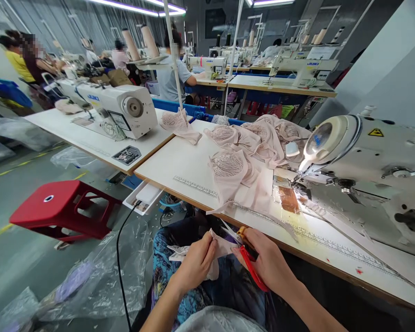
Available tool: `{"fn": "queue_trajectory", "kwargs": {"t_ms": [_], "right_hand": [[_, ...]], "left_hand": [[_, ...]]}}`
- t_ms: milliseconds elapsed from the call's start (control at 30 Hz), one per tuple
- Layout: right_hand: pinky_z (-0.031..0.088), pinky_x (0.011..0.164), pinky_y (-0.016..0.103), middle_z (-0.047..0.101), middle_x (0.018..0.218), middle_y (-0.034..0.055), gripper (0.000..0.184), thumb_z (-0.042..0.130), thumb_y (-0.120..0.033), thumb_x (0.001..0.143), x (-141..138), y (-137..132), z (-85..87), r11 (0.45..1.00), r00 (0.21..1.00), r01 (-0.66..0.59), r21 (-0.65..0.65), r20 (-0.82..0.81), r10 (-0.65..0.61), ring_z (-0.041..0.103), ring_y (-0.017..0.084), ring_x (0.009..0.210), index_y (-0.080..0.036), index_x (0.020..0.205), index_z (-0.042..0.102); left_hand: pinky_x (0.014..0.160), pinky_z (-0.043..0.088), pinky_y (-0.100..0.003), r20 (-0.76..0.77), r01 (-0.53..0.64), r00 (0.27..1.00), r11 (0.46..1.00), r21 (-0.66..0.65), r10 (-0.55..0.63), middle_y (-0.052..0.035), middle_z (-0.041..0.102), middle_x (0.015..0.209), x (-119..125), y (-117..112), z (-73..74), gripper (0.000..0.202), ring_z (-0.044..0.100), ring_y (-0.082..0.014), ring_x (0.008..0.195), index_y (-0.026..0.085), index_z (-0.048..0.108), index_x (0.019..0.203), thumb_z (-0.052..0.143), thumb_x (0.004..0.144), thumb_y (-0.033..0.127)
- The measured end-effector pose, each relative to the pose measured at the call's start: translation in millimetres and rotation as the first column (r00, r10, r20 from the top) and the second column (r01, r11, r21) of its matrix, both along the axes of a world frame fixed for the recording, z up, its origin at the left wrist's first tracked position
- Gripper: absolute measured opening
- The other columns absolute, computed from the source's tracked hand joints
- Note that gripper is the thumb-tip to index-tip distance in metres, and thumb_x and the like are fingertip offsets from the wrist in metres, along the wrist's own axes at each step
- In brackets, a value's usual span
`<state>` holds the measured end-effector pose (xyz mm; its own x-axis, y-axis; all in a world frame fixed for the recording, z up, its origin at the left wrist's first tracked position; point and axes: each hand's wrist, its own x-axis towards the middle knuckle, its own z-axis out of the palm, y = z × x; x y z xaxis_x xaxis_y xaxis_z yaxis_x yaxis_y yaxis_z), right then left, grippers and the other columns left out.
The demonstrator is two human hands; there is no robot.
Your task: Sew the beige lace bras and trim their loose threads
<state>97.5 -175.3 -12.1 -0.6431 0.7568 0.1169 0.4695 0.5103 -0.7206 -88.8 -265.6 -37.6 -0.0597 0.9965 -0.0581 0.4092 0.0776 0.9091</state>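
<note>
Over my lap, my left hand (199, 256) pinches a small pale pink fabric piece (224, 246), whose folds hang below and to the left of the fingers. My right hand (266, 258) grips scissors (252, 269) with red and orange handles. The blades point up and left, just past the fabric's upper right edge; whether they touch it I cannot tell. In front of my hands, a pale pink lace-patterned garment piece (230, 168) lies on the white table (180, 161), with a thin strap toward the table's front edge.
To the right stands a sewing machine (370, 152) with its lamp lit. More pink lace pieces (263, 131) are heaped behind. A second sewing machine (117, 106) is at the left, a red stool (62, 203) on the floor. A black cable (119, 258) hangs left of my legs. Other people sit farther back.
</note>
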Motion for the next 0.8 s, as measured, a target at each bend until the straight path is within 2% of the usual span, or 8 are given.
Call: {"fn": "queue_trajectory", "kwargs": {"t_ms": [67,133,233,300,467,567,667,800], "right_hand": [[0.051,0.084,0.035,0.066,0.096,0.0091,0.023,0.057,-0.045,0.089,0,-1,11.2,1.000,0.997,-0.020,0.002,-0.078,0.020,0.063,0.025,0.092,-0.022,0.089,0.057],[0.051,0.088,0.035,0.068,0.099,0.0086,0.020,0.059,-0.041,0.088,0,-1,19.4,0.991,0.995,-0.065,-0.120,-0.088,0.054,0.064,0.025,0.094,-0.022,0.092,0.059],[0.052,0.075,0.031,0.069,0.087,0.0048,0.022,0.063,-0.042,0.084,-2,-3,23.8,0.927,0.996,-0.081,-0.367,-0.058,0.064,0.063,0.020,0.077,-0.020,0.087,0.061],[0.049,0.066,0.028,0.065,0.077,0.0019,0.026,0.067,-0.044,0.081,-3,-5,22.6,0.883,0.998,-0.061,-0.465,-0.054,0.041,0.057,0.017,0.068,-0.019,0.084,0.062],[0.040,0.058,0.024,0.055,0.069,-0.0027,0.033,0.075,-0.047,0.073,-4,-11,12.7,0.810,0.994,-0.029,-0.586,-0.103,-0.039,0.046,0.012,0.061,-0.018,0.079,0.060],[0.036,0.052,0.022,0.053,0.066,-0.0040,0.035,0.077,-0.047,0.070,-6,-17,6.0,0.772,0.990,0.025,-0.635,-0.089,-0.106,0.043,0.009,0.056,-0.018,0.076,0.057],[0.029,0.043,0.021,0.046,0.058,-0.0076,0.038,0.078,-0.049,0.069,-11,-24,0.9,0.701,0.981,0.100,-0.706,-0.047,-0.187,0.035,0.007,0.045,-0.019,0.078,0.055],[0.026,0.038,0.020,0.043,0.053,-0.0101,0.043,0.079,-0.052,0.066,-19,-32,-4.3,0.624,0.961,0.156,-0.766,-0.029,-0.277,0.031,0.005,0.040,-0.020,0.078,0.053]], "left_hand": [[0.071,0.040,-0.027,0.084,0.046,0.995,0.998,0.030,-0.049,-0.0028,0.055,0.081,2,-1,4.0,0.038,0.049,-0.0170,0.073,0.020,0.051,0.088,0.030,0.102,0.048],[0.072,0.040,-0.027,0.163,0.078,0.983,0.996,0.046,-0.085,-0.0030,0.055,0.084,5,-3,7.5,0.040,0.047,-0.0164,0.074,0.019,0.052,0.088,0.031,0.102,0.050],[0.072,0.040,-0.027,0.250,0.093,0.962,0.994,0.059,-0.105,-0.0029,0.053,0.085,9,-7,11.1,0.039,0.046,-0.0160,0.076,0.018,0.052,0.087,0.033,0.102,0.050],[0.074,0.040,-0.027,0.281,0.095,0.953,0.993,0.071,-0.111,-0.0031,0.053,0.085,12,-9,12.3,0.038,0.046,-0.0161,0.077,0.018,0.053,0.087,0.035,0.102,0.048],[0.079,0.040,-0.027,0.296,0.104,0.946,0.988,0.118,-0.135,-0.0036,0.051,0.090,18,-12,5.0,0.034,0.046,-0.0167,0.083,0.018,0.055,0.089,0.036,0.103,0.043],[0.072,0.039,-0.026,0.349,0.122,0.926,0.990,0.074,-0.140,-0.0015,0.050,0.083,20,-13,-6.9,0.035,0.044,-0.0156,0.076,0.019,0.052,0.087,0.037,0.102,0.046],[0.065,0.037,-0.025,0.414,0.109,0.905,0.994,0.001,-0.100,0.0017,0.046,0.076,19,-15,-17.9,0.035,0.041,-0.0139,0.069,0.020,0.049,0.087,0.036,0.101,0.049],[0.062,0.036,-0.024,0.427,0.118,0.899,0.993,-0.015,-0.100,0.0028,0.045,0.075,13,-16,-25.1,0.034,0.041,-0.0130,0.067,0.020,0.048,0.089,0.037,0.101,0.051]]}}
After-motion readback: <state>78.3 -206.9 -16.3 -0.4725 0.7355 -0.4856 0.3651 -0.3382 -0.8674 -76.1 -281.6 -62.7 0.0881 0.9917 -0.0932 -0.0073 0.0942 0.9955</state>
